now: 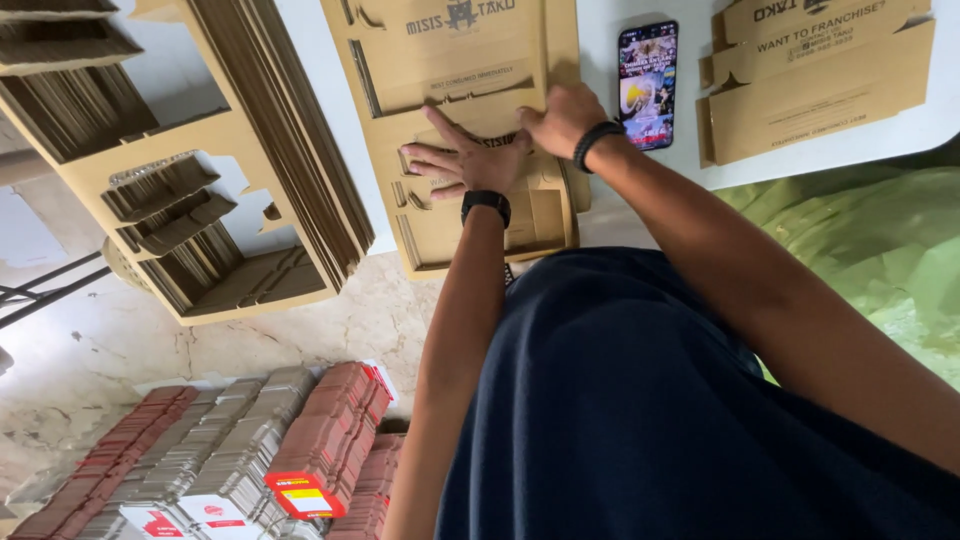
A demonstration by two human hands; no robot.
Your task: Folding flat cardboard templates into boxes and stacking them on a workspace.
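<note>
Left hand is spread flat on the cardboard blank, long axis 12–6 o'clock; right hand, touching at 2 o'clock, is curled over its fold, grip closure unclear.

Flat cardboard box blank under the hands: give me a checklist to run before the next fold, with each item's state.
1. Left hand flat on the cardboard blank, fingers spread: ok.
2. Right hand on the blank beside the left: ok.
3. Blank lies wholly on the white table: not ok, its near end overhangs the edge.
4. Phone lies apart from the blank: ok.
5. Crease lines aligned under the hands: cannot tell.
6. Folded box stands apart at the right: ok.
</note>
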